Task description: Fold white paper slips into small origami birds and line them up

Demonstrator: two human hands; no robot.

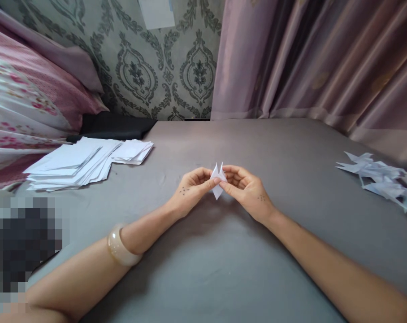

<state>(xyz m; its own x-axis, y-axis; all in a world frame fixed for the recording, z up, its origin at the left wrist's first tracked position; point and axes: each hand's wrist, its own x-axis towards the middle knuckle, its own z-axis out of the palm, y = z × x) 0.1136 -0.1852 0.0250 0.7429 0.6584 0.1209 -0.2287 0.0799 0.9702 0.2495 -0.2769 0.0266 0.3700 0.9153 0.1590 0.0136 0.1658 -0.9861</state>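
A small folded white paper figure (217, 190) is held in the middle of the view, with two narrow points sticking up and one point facing down. My left hand (194, 188) pinches its left side, thumb across the front and fingers curled behind. On the opposite side my right hand (245, 190) grips it the same way, and the two thumb tips nearly meet. The fingertips behind the paper are partly hidden. Both hands are just above the grey sheet.
Stacks of white paper (72, 163) lie at the left, by a black cloth (114, 127). Several folded paper pieces (385, 177) are heaped at the right. The grey sheet (203, 278) covers the surface. Curtains (274, 58) hang behind, and a pixelated patch covers the lower left.
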